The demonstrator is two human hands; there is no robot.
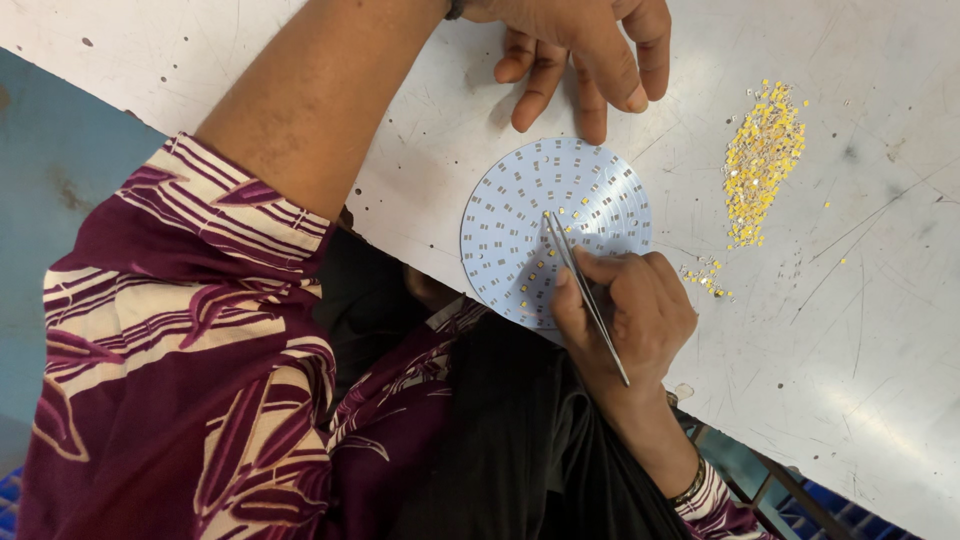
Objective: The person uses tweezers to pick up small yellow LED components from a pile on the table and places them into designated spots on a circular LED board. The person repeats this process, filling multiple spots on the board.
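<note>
The right hand [630, 310] holds thin metal tweezers [585, 290] — its fingers [570, 295] are pinched around them, and the tips touch the middle of a round white board [520, 215]. The board lies flat on the grey worktop [850, 330], with its lower edge right at the rim of the worktop, near the person's lap. Some tiny yellow chips [528, 290] already sit on the board close to the tweezers.

The left hand [585, 55] rests at the far edge of the board, fingers a little spread and bent, fingertips pressing down just beside it.

What could go wrong? A small bump from the right hand could knock the little chips out of place, since they look loose. If the board slides toward the rim, it could tip off the worktop — there is no room left on that side. A chip could also slip from the tweezers and be hard to find.

The pile of yellow chips [762, 160] lies to the right, well apart from the board. There is lots of open worktop on that side and past the pile.
</note>
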